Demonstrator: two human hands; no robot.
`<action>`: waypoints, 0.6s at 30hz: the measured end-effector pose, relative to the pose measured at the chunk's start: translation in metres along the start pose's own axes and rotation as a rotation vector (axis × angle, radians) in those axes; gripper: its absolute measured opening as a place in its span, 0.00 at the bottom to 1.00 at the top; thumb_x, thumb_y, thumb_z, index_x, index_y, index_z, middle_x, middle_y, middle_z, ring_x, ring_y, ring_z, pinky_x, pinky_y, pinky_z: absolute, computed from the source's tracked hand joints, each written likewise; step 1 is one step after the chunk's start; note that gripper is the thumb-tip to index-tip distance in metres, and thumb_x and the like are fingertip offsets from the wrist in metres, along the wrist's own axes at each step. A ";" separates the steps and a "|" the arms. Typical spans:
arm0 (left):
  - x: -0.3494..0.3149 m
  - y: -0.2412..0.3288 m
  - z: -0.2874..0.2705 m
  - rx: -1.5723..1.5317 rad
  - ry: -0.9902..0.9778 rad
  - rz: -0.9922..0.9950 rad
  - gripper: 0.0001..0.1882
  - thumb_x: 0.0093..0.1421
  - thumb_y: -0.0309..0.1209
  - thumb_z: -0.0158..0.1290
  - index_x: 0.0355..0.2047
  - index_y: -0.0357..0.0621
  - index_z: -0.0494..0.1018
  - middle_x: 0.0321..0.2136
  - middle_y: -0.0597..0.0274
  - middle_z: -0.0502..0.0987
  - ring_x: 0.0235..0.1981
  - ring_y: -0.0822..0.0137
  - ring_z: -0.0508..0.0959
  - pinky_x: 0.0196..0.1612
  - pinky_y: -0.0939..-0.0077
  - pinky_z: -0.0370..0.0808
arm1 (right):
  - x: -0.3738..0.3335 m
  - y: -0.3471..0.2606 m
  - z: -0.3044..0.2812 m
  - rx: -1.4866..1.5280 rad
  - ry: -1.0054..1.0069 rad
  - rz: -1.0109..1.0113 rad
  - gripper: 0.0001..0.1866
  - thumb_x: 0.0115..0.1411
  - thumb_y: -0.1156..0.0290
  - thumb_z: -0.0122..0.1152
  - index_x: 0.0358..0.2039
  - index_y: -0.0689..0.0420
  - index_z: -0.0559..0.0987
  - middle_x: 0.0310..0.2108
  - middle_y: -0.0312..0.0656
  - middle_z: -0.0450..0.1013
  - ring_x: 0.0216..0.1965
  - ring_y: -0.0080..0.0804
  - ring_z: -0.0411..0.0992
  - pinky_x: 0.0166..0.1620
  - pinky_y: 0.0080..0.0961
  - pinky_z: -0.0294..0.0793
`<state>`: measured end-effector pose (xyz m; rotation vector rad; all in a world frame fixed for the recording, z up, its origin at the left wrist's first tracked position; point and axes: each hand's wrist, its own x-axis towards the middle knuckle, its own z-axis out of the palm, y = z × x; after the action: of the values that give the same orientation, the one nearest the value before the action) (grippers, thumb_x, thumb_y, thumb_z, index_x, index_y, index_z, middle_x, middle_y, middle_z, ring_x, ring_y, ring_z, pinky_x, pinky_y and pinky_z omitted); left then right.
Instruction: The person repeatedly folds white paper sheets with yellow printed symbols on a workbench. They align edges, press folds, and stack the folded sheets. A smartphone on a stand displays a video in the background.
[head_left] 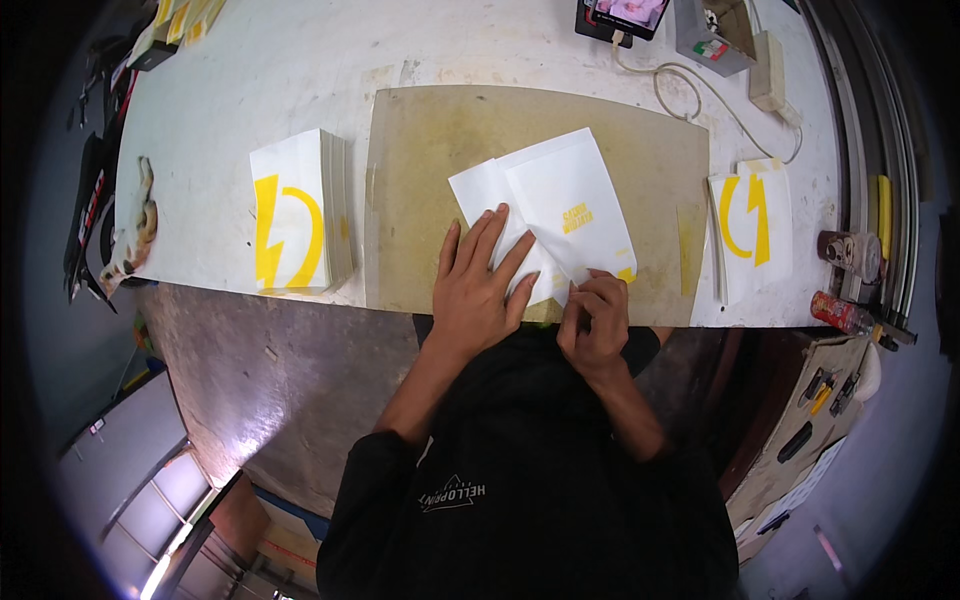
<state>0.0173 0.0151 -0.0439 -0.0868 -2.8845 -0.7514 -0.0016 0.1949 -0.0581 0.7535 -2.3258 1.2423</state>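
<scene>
Your black shirt [550, 490] fills the view nearest the camera at six o'clock, both forearms running up from it toward the white surface [300, 80]. Just off the centre, toward one o'clock, lies the folded white paper [575, 180] with yellow print; it rests askew on a tan mat [420, 150], and a slanting fold edge crosses it between your hands. Your left hand [475, 285] lies on the part of the paper toward seven o'clock, its grip wide, fingers spread and pointing up between twelve and one. Your right hand [597, 312] is at the paper's near edge, toward five o'clock; its grip is narrow, fingers curled and thumb close beside them, though I cannot tell whether the edge is pinched between them. At ten o'clock you have a tall stack [290, 215] of white pieces with yellow shapes, well apart from your left hand. Between two and three o'clock sits a lower pile [755, 225] with similar yellow shapes. Farther out at three o'clock are a clear cup [850, 252] and, just below it, a red bottle [840, 313]. A lit screen [635, 12] stands at one o'clock, near a grey box [718, 58].
</scene>
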 end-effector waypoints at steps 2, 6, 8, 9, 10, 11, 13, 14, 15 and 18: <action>0.000 0.001 0.000 0.020 -0.005 -0.004 0.24 0.61 0.41 0.58 0.57 0.52 0.77 0.66 0.49 0.65 0.66 0.52 0.66 0.69 0.49 0.56 | -0.004 0.001 0.001 0.001 0.011 0.002 0.15 0.51 0.93 0.61 0.35 0.62 0.72 0.33 0.49 0.71 0.33 0.46 0.72 0.47 0.45 0.80; 0.002 0.001 -0.001 0.039 -0.022 -0.018 0.26 0.60 0.41 0.57 0.59 0.52 0.76 0.67 0.47 0.64 0.66 0.50 0.65 0.69 0.49 0.55 | -0.010 0.006 0.003 0.014 0.028 -0.023 0.15 0.51 0.94 0.62 0.34 0.62 0.71 0.33 0.48 0.71 0.34 0.46 0.72 0.48 0.46 0.80; 0.002 0.001 -0.001 0.050 -0.030 -0.018 0.27 0.60 0.42 0.57 0.60 0.53 0.75 0.67 0.47 0.63 0.66 0.50 0.65 0.69 0.49 0.55 | -0.011 0.007 0.001 0.024 0.023 -0.033 0.15 0.51 0.94 0.61 0.34 0.62 0.71 0.33 0.48 0.71 0.34 0.46 0.73 0.48 0.46 0.80; 0.002 0.002 0.000 0.050 -0.027 -0.019 0.27 0.59 0.42 0.58 0.59 0.53 0.75 0.67 0.47 0.63 0.66 0.50 0.65 0.69 0.49 0.54 | -0.012 0.008 0.001 0.034 0.022 -0.034 0.15 0.51 0.93 0.62 0.34 0.62 0.71 0.33 0.48 0.71 0.35 0.46 0.73 0.48 0.47 0.80; 0.002 0.002 0.000 0.050 -0.025 -0.019 0.27 0.59 0.42 0.58 0.59 0.52 0.76 0.67 0.46 0.64 0.66 0.50 0.65 0.69 0.49 0.54 | -0.013 0.008 0.002 0.043 0.021 -0.034 0.15 0.51 0.92 0.63 0.35 0.62 0.72 0.33 0.49 0.72 0.35 0.46 0.73 0.48 0.47 0.79; 0.002 0.002 0.000 0.049 -0.024 -0.019 0.26 0.59 0.42 0.58 0.58 0.52 0.76 0.67 0.46 0.64 0.66 0.50 0.65 0.69 0.49 0.54 | -0.013 0.008 0.002 0.051 0.020 -0.034 0.14 0.52 0.91 0.64 0.35 0.62 0.72 0.33 0.49 0.72 0.35 0.46 0.73 0.48 0.48 0.78; 0.003 0.001 -0.001 0.021 -0.021 -0.016 0.26 0.59 0.42 0.59 0.57 0.50 0.76 0.67 0.46 0.63 0.65 0.47 0.65 0.69 0.48 0.55 | -0.007 0.003 -0.001 0.062 -0.019 0.030 0.13 0.52 0.88 0.65 0.37 0.62 0.73 0.34 0.49 0.73 0.36 0.47 0.73 0.49 0.48 0.77; 0.003 0.000 -0.001 0.008 -0.018 -0.015 0.26 0.59 0.42 0.59 0.57 0.49 0.77 0.67 0.46 0.63 0.65 0.46 0.65 0.68 0.47 0.55 | -0.001 -0.001 -0.003 0.070 -0.039 0.061 0.13 0.53 0.87 0.66 0.37 0.63 0.74 0.34 0.49 0.74 0.36 0.48 0.73 0.49 0.48 0.76; 0.002 -0.001 -0.001 -0.001 -0.005 -0.013 0.25 0.58 0.41 0.60 0.56 0.49 0.77 0.67 0.46 0.64 0.65 0.47 0.65 0.68 0.47 0.55 | 0.005 -0.003 -0.005 0.037 -0.035 0.045 0.13 0.53 0.85 0.66 0.38 0.63 0.75 0.35 0.50 0.74 0.36 0.49 0.73 0.49 0.47 0.75; 0.000 -0.002 0.002 -0.036 0.032 -0.012 0.25 0.57 0.39 0.62 0.54 0.48 0.77 0.66 0.48 0.65 0.64 0.48 0.67 0.68 0.48 0.56 | 0.043 0.006 -0.002 -0.052 -0.054 -0.023 0.13 0.54 0.79 0.69 0.38 0.63 0.77 0.37 0.49 0.73 0.38 0.50 0.72 0.44 0.44 0.70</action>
<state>0.0168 0.0144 -0.0470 -0.0610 -2.8444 -0.7997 -0.0387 0.1879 -0.0360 0.8038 -2.3760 1.1612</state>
